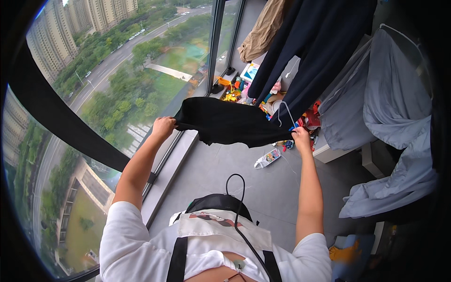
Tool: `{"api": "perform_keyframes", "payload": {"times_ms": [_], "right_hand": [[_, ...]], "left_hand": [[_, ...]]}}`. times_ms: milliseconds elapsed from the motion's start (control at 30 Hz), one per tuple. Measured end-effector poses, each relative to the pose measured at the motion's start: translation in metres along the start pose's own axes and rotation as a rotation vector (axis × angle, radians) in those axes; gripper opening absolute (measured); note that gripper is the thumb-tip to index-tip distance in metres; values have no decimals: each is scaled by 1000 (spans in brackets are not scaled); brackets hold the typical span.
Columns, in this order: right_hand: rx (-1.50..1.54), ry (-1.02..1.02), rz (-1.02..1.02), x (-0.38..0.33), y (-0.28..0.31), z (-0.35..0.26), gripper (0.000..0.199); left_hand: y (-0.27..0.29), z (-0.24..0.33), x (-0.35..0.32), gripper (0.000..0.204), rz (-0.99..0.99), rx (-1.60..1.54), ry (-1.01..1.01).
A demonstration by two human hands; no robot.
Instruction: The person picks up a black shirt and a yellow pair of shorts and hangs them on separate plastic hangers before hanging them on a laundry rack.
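Note:
A black cloth garment [230, 121] is stretched out in the air in front of me, roughly level and sagging a little at its lower edge. My left hand [164, 127], near the window, is closed on one end of it. The other end is pinched in my right hand [301, 136]. Just above the right hand shows the hook of a white hanger [285, 112]; whether those fingers also hold it I cannot tell. The garment's exact kind is not clear from its folds.
Tall window panes [141, 70] run along the left, above a pale sill [171, 171]. Dark trousers [305, 51], a tan garment [263, 30] and grey-blue fabric [394, 98] hang at the right. Toys [235, 94] are piled beyond, and a white bottle-shaped package [268, 159] lies on the grey floor.

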State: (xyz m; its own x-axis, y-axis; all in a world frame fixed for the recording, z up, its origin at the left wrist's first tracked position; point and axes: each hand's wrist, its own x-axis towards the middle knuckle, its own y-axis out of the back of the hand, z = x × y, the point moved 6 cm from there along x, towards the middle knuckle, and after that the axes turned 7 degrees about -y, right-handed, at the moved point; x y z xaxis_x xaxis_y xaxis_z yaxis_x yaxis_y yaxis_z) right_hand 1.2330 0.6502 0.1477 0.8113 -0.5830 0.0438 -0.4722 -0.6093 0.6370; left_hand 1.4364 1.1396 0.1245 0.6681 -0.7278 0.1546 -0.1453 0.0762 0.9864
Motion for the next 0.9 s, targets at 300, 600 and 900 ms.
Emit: {"api": "perform_keyframes", "payload": {"times_ms": [300,600,900], "right_hand": [[260,-81,84,7,20,-34,12],[249,-207,16,-1,-5,-33,22],[-277,262,182,-49,-64,-167,21]], "left_hand": [[60,-4,42,20,74,-1096,355],[88,96,59,30,-114,-2128,667],[114,131,74,25,-49,-2477,487]]}}
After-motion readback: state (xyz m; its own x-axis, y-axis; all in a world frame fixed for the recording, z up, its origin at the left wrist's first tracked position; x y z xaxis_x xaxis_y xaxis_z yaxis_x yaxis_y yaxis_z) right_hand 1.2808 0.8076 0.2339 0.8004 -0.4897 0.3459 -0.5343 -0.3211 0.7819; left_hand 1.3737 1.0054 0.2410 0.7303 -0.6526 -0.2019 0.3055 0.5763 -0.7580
